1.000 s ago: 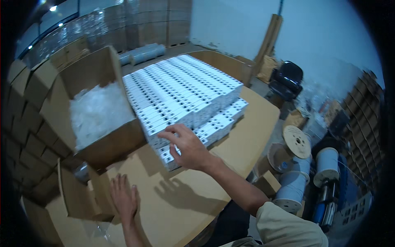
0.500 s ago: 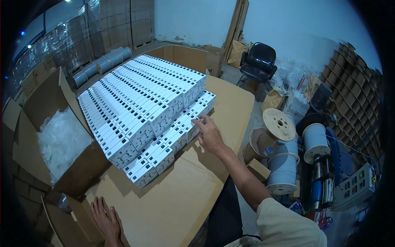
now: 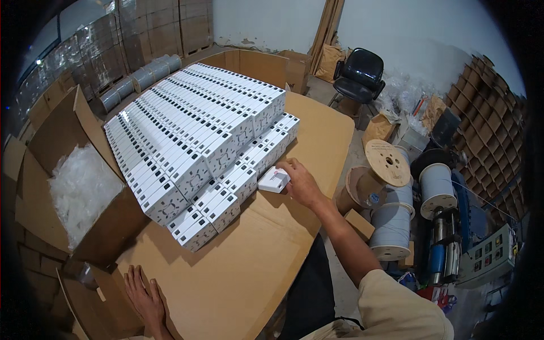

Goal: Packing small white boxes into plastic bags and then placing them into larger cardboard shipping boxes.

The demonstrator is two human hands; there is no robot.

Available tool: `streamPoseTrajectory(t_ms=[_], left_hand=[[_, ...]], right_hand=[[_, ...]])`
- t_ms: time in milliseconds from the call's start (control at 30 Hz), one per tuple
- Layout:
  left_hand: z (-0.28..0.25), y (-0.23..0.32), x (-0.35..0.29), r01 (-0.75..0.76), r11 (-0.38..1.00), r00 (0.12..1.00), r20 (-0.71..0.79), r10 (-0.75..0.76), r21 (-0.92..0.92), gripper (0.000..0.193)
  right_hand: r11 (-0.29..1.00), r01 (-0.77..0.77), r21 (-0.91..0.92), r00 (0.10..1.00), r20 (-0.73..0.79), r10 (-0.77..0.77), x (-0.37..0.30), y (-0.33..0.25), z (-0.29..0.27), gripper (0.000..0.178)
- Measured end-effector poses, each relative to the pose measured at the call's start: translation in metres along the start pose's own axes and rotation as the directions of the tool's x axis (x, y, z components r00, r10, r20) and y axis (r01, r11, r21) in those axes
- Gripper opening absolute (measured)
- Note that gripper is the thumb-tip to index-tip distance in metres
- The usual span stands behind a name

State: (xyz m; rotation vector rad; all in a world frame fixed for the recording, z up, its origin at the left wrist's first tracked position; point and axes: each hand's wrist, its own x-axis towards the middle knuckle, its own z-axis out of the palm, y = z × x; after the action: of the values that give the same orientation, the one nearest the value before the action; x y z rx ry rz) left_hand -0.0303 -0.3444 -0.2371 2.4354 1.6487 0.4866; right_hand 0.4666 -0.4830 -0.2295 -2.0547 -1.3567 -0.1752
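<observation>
A small flat white box (image 3: 272,179) is gripped along its right side by my right hand (image 3: 302,183), its fingers closed on it. It is tilted low over the brown cardboard tabletop (image 3: 243,255), beside the front edge of a large stack of white boxes (image 3: 195,122). These boxes stand packed on edge in tight rows, with dark square marks on their narrow sides. A lower layer (image 3: 224,207) juts out in front of the upper one. At the lower left, my left hand (image 3: 145,297) lies flat with fingers stretched, at the tabletop's edge.
An open carton (image 3: 105,226) of clear plastic bags (image 3: 85,192) stands left of the stack. On the right are cable spools (image 3: 391,232), a wooden reel (image 3: 388,162) and a grey control box (image 3: 487,255). A black chair (image 3: 360,79) stands behind.
My right hand has taken a white box from the lower layer's front row and drawn it out toward me, turning it. The left hand stays in place.
</observation>
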Motion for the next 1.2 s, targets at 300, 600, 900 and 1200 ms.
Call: streamPoseTrajectory(t_ms=[300,600,900,1200], left_hand=[[0.001,-0.002,-0.006,-0.013,0.995,1.000,-0.027,0.010,-0.097,0.048],[-0.006,0.001,-0.010,-0.033,0.921,0.994,-0.112,-0.012,-0.388,0.035],[-0.018,0.003,-0.009,-0.060,0.781,0.980,-0.186,-0.073,-0.622,0.020],[-0.021,-0.003,-0.008,0.262,0.308,0.965,0.241,-0.104,-0.915,0.030]], right_hand=[[0.994,0.052,-0.099,0.993,0.106,-0.042,-0.015,-0.033,-0.026,0.034],[1.000,0.020,0.025,0.937,0.347,-0.027,-0.023,-0.118,-0.045,0.028],[0.973,0.048,0.224,0.823,0.543,-0.165,-0.029,-0.217,-0.013,0.031],[0.895,0.170,0.413,0.771,0.509,-0.382,-0.037,-0.306,0.061,0.028]])
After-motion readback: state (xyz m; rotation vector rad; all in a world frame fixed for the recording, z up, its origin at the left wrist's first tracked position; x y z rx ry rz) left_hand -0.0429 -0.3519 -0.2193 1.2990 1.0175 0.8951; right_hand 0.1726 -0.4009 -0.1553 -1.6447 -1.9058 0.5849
